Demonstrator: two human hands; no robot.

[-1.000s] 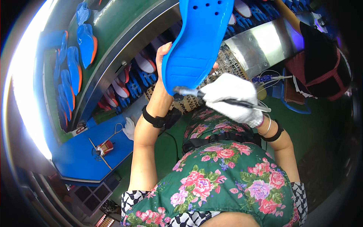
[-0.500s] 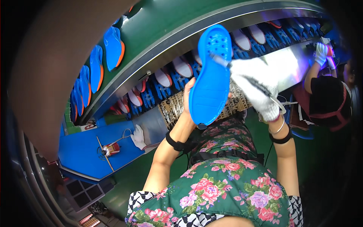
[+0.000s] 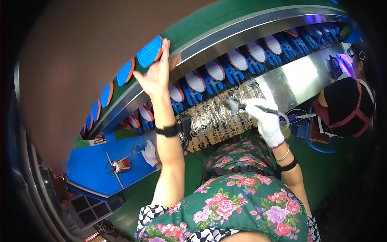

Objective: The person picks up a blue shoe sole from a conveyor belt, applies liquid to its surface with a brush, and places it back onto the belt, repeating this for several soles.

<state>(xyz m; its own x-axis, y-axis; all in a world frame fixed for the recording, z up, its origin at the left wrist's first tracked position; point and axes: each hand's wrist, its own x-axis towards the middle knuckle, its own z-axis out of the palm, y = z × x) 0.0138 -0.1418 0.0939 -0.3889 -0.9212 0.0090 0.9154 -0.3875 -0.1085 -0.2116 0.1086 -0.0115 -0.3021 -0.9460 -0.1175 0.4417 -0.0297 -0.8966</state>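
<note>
My left hand (image 3: 156, 76) is bare and reaches up to the green upper belt. Its fingers are stretched out and its thumb stands apart, with the fingertips at the orange edge of a blue shoe sole (image 3: 149, 53) lying on the belt. My right hand (image 3: 266, 121), in a white glove, is closed round the dark handle of a brush (image 3: 233, 105). The pale bristles point left over a ledge wrapped in brown printed tape (image 3: 217, 121).
More blue soles (image 3: 106, 94) lie along the upper belt. Below run shoe parts with white insides (image 3: 237, 60) on blue holders. A blue table (image 3: 92, 165) at left bears a red can (image 3: 121, 165) and a white glove (image 3: 149, 153). Another person (image 3: 346, 107) sits at right.
My left hand has gone up and left from the middle to the upper belt; the blue sole is no longer in its grip. My right hand with the brush has dropped lower.
</note>
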